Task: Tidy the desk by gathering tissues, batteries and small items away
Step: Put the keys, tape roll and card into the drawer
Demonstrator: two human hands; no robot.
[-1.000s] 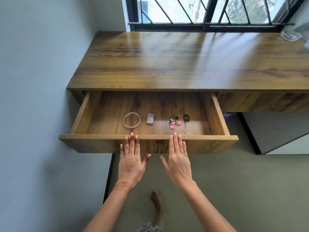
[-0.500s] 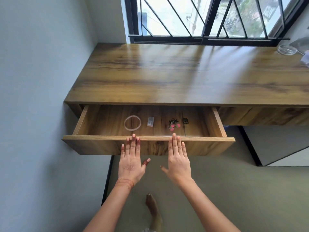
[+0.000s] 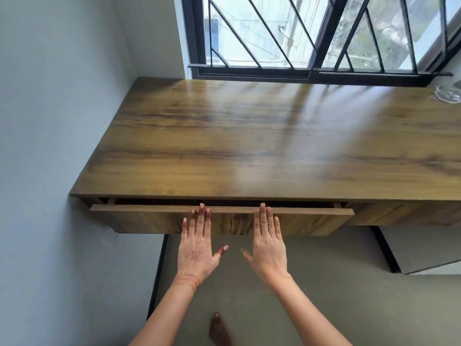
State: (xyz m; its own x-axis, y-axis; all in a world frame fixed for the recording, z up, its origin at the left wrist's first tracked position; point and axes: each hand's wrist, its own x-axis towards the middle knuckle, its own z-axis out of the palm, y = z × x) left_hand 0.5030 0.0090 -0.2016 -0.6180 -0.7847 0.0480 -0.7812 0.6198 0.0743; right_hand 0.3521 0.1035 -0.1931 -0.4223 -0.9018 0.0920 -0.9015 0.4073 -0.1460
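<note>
Head camera is looking down on a long wooden desk point(image 3: 249, 146) that is running along a barred window point(image 3: 311, 33), its top lying bare except for a clear glass dish point(image 3: 447, 94) at the far right corner. Under the left part of the desk, the drawer point(image 3: 222, 219) is standing almost shut, leaving only a thin dark slit between its front panel and the desk edge. That slit is too narrow and too dark to show anything inside, so the drawer's contents cannot be told from here.

Both hands are lying flat against the drawer front, side by side but apart. The left hand point(image 3: 197, 248) is spreading its fingers loosely, thumb angled out to the right, fingertips reaching the top edge of the panel and holding nothing. The right hand point(image 3: 268, 242) is doing the same, fingers straight and close together, thumb pointing left, gripping nothing.

Half a second ago the drawer was standing well open, showing a ring, a small pale block, pink-charmed keys and a dark item on its floor; those things are now hidden behind the front panel.
</note>
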